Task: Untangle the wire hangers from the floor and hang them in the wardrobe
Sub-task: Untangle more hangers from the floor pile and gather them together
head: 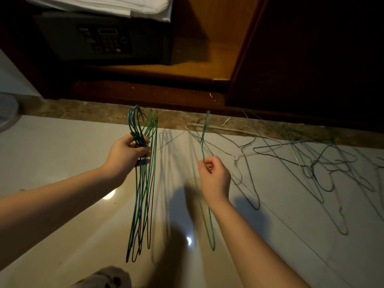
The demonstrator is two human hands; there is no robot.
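My left hand [126, 151] grips a bunch of several green and blue wire hangers [143, 196] by their necks, hooks pointing up, bodies hanging down above the pale floor. A single green wire hanger [207, 221] is pinched in my right hand [214, 175], held upright a little to the right of the bunch and apart from it. A tangle of more wire hangers [311, 167] lies spread on the floor to the right, green, dark and white ones overlapping. The open wardrobe [199, 65] stands straight ahead, its wooden bottom shelf lit.
A dark safe with a keypad [104, 38] sits inside the wardrobe at left, with folded white linen [116, 6] on top. The wardrobe door [311, 55] stands at right. A brown stone threshold [83, 110] runs along the wardrobe base. A slipper [108, 277] shows at bottom.
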